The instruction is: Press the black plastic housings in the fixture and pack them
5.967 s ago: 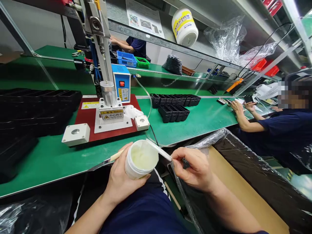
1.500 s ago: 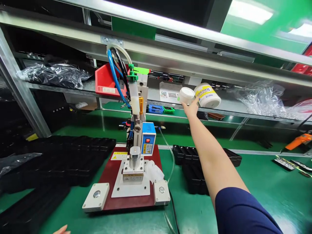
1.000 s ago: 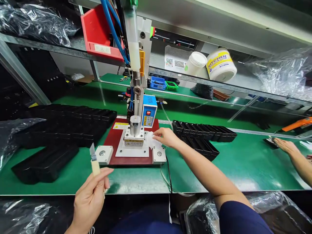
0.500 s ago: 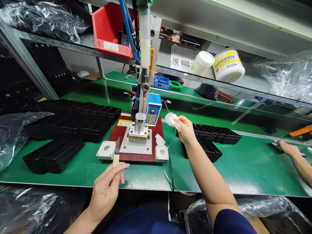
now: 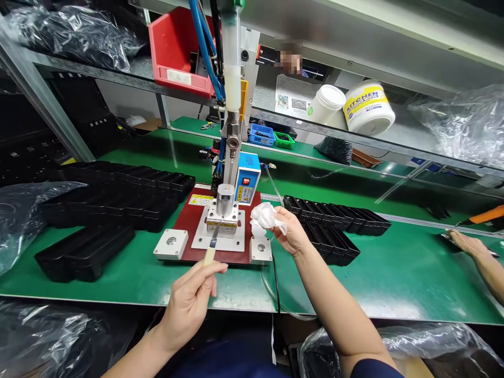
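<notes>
My left hand (image 5: 192,299) is closed on the pale handle of a small knife (image 5: 211,250), its dark blade tilted upward in front of the bench press (image 5: 226,202). Between the fingers of my right hand (image 5: 290,231) is a crumpled white wipe (image 5: 263,215), held above the right side of the press's red base (image 5: 187,223). Just below it, another white piece lies by the right button box (image 5: 260,250), partly covered by the wipe. A matching left button box (image 5: 170,244) sits at the base's other front corner.
Black plastic parts stand in rows at the left (image 5: 106,202) and right (image 5: 334,212). A co-worker's hand (image 5: 468,242) is at the far right. Overhead, a shelf carries a red bin (image 5: 177,52) and white tubs (image 5: 369,107). Tubing hangs over the front edge.
My left hand has moved right with the knife, bringing the blade in front of the press. My right hand has come down and slightly left with the wipe.
</notes>
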Demonstrator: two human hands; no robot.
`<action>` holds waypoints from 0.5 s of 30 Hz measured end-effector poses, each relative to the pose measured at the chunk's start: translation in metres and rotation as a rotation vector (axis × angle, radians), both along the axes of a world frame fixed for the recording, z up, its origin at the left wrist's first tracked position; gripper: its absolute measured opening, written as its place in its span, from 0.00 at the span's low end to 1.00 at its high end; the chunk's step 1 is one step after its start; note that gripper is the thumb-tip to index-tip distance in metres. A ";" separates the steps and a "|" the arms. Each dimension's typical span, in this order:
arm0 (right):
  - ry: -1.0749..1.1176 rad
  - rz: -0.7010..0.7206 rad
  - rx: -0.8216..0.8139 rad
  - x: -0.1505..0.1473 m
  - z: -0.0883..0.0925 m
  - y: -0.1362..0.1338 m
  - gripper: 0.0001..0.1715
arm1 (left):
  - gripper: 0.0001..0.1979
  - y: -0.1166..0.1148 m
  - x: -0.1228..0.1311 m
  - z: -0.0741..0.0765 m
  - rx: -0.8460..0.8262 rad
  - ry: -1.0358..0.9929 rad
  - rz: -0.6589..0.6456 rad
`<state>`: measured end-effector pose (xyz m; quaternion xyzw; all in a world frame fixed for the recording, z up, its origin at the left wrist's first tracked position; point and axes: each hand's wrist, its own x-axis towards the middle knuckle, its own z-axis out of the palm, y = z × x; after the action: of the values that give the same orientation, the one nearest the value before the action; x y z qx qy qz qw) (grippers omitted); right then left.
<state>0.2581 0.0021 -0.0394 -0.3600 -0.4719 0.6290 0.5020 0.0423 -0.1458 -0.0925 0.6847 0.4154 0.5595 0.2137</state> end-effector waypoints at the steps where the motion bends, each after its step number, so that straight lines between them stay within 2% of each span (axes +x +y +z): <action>1: 0.022 0.012 -0.011 -0.006 0.001 -0.009 0.20 | 0.16 0.003 0.004 0.003 -0.005 -0.021 -0.028; 8: 0.236 0.096 -0.102 -0.052 0.005 -0.073 0.17 | 0.13 0.019 0.031 0.016 -0.066 -0.152 -0.155; 12: 0.309 0.155 -0.086 -0.063 0.005 -0.087 0.20 | 0.09 0.021 0.037 0.016 -0.104 -0.154 -0.169; 15: 0.296 0.167 -0.047 -0.064 0.004 -0.088 0.21 | 0.10 0.021 0.037 0.015 -0.125 -0.110 -0.182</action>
<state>0.1940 -0.0858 -0.0355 -0.2344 -0.4063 0.7255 0.5036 0.0790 -0.1251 -0.0773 0.6731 0.3733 0.5475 0.3284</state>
